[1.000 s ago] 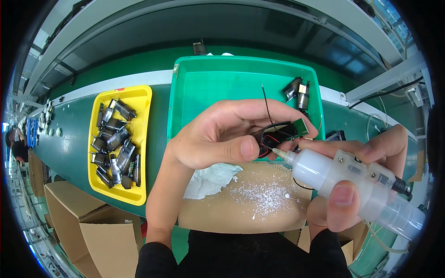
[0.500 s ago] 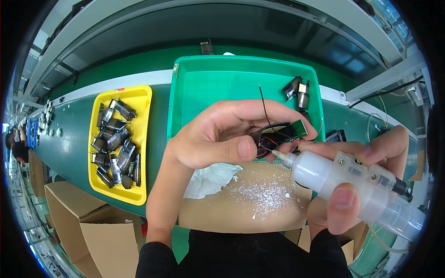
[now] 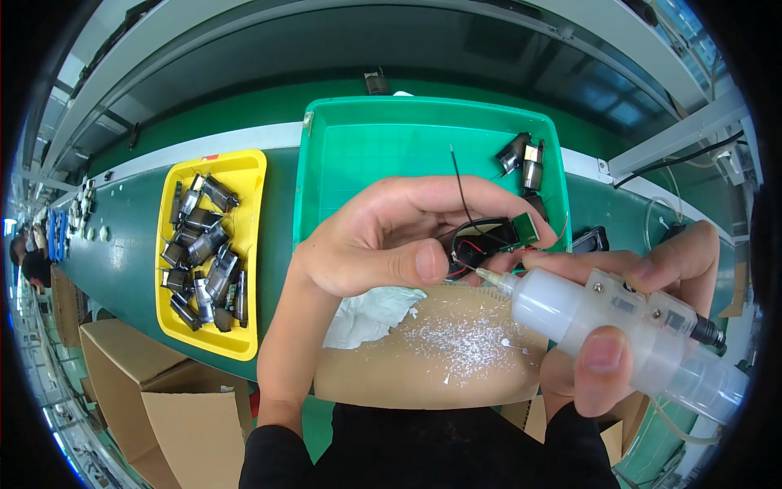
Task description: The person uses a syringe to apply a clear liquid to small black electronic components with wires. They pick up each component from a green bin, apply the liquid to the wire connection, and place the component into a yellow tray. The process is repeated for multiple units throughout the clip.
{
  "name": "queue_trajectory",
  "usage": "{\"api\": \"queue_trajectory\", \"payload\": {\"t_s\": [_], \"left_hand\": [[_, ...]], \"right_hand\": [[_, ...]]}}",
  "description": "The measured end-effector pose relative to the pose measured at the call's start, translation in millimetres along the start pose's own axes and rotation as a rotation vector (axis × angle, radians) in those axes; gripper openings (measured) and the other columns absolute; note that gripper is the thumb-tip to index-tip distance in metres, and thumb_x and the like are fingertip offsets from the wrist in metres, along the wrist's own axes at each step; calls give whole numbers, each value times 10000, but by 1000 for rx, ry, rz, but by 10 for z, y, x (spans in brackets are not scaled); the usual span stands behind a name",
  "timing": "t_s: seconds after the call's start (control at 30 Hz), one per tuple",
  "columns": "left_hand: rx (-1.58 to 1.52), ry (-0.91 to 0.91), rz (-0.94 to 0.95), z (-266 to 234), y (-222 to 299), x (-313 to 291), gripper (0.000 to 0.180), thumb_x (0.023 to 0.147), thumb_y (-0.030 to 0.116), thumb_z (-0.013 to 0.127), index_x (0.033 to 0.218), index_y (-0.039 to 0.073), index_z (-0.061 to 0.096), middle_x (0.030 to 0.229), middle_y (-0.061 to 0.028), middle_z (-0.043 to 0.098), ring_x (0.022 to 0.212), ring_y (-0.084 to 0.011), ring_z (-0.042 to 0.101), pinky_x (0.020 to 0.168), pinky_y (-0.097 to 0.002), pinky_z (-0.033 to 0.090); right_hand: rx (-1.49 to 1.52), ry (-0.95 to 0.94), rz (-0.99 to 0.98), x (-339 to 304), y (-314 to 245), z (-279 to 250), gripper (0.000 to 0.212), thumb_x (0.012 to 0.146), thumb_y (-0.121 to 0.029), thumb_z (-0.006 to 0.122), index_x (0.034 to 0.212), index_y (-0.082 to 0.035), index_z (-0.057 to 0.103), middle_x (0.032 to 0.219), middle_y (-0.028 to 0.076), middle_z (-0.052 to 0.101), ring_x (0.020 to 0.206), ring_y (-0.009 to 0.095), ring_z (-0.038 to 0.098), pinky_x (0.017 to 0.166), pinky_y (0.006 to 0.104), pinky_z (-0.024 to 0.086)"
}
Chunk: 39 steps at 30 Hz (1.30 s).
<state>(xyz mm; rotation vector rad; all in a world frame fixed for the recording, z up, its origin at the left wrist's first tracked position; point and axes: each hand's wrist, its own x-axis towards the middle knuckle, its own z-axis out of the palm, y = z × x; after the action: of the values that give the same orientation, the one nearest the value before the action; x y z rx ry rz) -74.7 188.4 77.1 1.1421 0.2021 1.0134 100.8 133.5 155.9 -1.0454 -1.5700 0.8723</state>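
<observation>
Near the middle, my left hand is closed around a small black electronic part. Thin black and red wires come off the part, and a green circuit board sits at its right end. One black wire sticks up above my fingers. My right hand grips a translucent dispensing syringe with a clear clamp and a black connector along its side. Its tapered nozzle points left and meets the part's wired end, beside my left thumb. Whether any fluid is coming out is too small to tell.
Behind my hands lies a green tray with a few dark parts at its right. A yellow tray of several similar parts stands left. Cardboard with white specks and a crumpled cloth is nearest me; an open box sits lower left.
Almost nothing differs. The syringe nozzle has shifted very slightly left at the part, and the held part has tilted a touch. Both hands keep their hold.
</observation>
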Motion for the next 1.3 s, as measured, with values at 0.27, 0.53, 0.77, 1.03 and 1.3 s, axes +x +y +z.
{"api": "queue_trajectory", "payload": {"t_s": [0.27, 0.53, 0.77, 1.03, 1.3], "left_hand": [[-2, 7, 9, 9, -2, -5, 695, 780, 500, 616, 1084, -114, 500, 993, -198, 585, 716, -183, 565, 671, -305, 459], [-34, -9, 63, 4, -32, 4, 664, 788, 461, 617, 1086, -119, 494, 980, -197, 580, 741, -190, 566, 671, -308, 461], [246, 148, -60, -71, 259, -164, 533, 878, 387, 524, 1217, -19, 469, 960, -79, 550, 766, -144, 523, 657, -257, 432], [1722, 837, -367, -421, 815, -1328, 362, 801, 84, 594, 1155, 29, 537, 1025, -147, 524, 918, -273, 531, 847, -316, 407], [1756, 798, -229, -838, 730, -495, 288, 843, 161, 572, 1100, 34, 572, 943, -146, 615, 873, -245, 600, 772, -334, 459]], "right_hand": [[21, -58, 108, 8, -65, -76, 510, 755, -250, 637, 893, 21, 226, 812, 284, 608, 742, 296, 653, 718, 364, 548], [-2, 61, 56, -24, 0, -8, 538, 737, -354, 645, 893, -12, 261, 769, 263, 614, 680, 251, 634, 674, 323, 536], [-179, 266, -39, -87, -71, 130, 506, 768, -462, 529, 909, -21, 324, 753, 224, 624, 603, 198, 587, 637, 242, 480], [-205, 238, -82, -28, -38, -238, 467, 787, -412, 554, 938, -34, 326, 804, 243, 624, 680, 240, 616, 672, 289, 508], [-122, 457, -1, 116, 166, -473, 444, 776, -424, 569, 948, -74, 357, 774, 189, 639, 678, 183, 612, 677, 239, 495]]}}
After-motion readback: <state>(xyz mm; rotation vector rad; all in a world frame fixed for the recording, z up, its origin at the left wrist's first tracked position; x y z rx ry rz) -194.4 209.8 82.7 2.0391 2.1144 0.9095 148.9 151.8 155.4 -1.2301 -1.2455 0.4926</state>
